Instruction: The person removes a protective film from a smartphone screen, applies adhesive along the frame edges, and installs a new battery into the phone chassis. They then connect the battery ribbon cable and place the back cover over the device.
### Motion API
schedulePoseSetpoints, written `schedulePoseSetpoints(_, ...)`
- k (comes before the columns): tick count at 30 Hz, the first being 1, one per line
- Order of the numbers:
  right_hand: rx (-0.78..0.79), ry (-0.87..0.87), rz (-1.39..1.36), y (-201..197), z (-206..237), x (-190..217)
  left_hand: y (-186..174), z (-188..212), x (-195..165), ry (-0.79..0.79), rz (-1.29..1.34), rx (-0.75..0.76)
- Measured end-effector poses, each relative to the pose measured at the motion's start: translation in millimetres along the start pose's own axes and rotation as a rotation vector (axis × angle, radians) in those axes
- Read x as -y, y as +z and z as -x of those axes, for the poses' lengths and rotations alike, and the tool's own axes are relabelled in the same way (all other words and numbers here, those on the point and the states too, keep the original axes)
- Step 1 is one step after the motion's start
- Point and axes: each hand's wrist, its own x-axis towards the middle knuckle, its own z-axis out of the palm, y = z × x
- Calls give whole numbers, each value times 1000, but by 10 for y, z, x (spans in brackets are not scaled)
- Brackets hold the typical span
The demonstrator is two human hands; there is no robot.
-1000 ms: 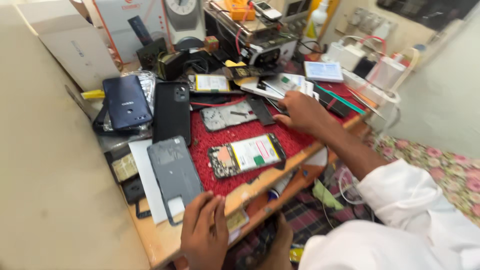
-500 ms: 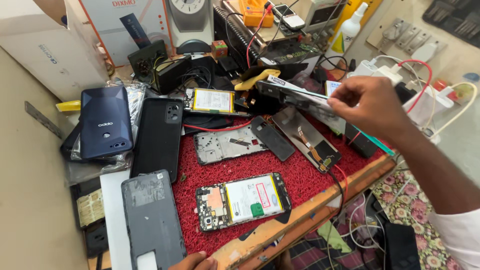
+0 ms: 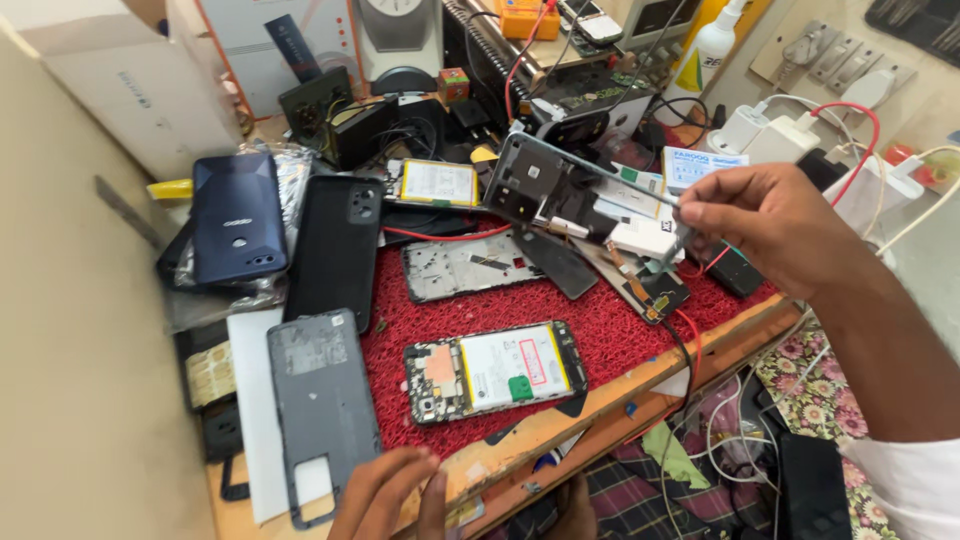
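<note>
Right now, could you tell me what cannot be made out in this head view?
- Left hand: cut off by the bottom edge; its grip is hidden.
- Right hand: its fingers cover where they grip the phone frame.
- Opened phone: board parts too small to tell.
- Cables under the bench: blurred.

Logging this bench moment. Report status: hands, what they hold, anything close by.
Right hand raised, fingers pinching a phone frame panel by its edge. Left hand resting at the bench edge, holding nothing. Opened phone lies on the red mat below.
</note>
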Motion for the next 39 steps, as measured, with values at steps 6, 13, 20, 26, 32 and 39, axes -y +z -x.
schedulePoseSetpoints(6, 198, 125, -226, 347, 155, -108, -331, -818, -558, 140, 96, 180)
schedulePoseSetpoints(13, 411, 280, -328, 820, 52, -320, -380, -1281, -597, 258, -43, 453)
schedulePoseSetpoints(20, 451, 257, -160, 1178, -10, -196, -457, -1338, -480, 156, -95, 615)
schedulePoseSetpoints(26, 130, -489, 678, 1423, 375, 394, -476, -1299, -485, 183, -75, 508)
schedulePoseSetpoints(32, 261, -687, 885, 1818, 631, 584, -517, -1246, -566, 211, -103, 465)
schedulePoseSetpoints(39, 353, -721, 821, 2025, 617, 594, -551, -1188, -618, 242, -141, 416)
